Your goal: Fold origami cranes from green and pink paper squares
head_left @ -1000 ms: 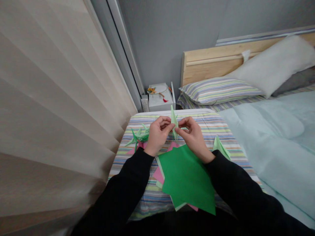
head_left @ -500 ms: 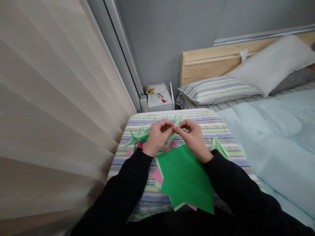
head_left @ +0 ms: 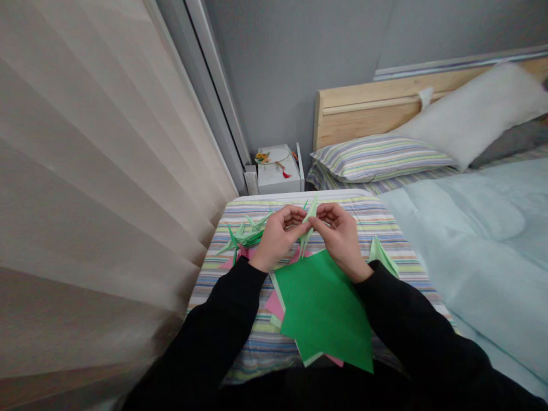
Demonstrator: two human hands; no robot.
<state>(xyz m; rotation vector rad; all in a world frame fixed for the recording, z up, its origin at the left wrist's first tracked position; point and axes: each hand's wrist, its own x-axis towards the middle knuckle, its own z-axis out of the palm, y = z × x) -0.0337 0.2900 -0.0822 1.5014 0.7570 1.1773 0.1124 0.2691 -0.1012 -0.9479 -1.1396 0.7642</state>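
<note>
A pale green folded paper piece (head_left: 309, 225), long and pointed, is pinched upright between both hands above the far half of the table. My left hand (head_left: 280, 235) grips its left side with thumb and fingers. On its right side my right hand (head_left: 340, 237) holds it the same way, the thumbs close together. Just below the hands lies a stack of square paper, a dark green sheet (head_left: 327, 311) on top and pink and pale green corners sticking out. Left of my left hand are several folded paper cranes (head_left: 242, 237) in greens and pink, partly hidden by the hand.
Another pale green folded piece (head_left: 383, 257) lies by my right wrist on the striped tablecloth (head_left: 252, 342). Beyond the table stands a white bedside cabinet (head_left: 278, 181) with small ornaments. A curtain (head_left: 107, 200) hangs on the left; a bed (head_left: 479, 228) is on the right.
The pale green folded piece has turned more upright and shifted slightly right. Both hands have moved a little with it, and the fingers have changed their hold.
</note>
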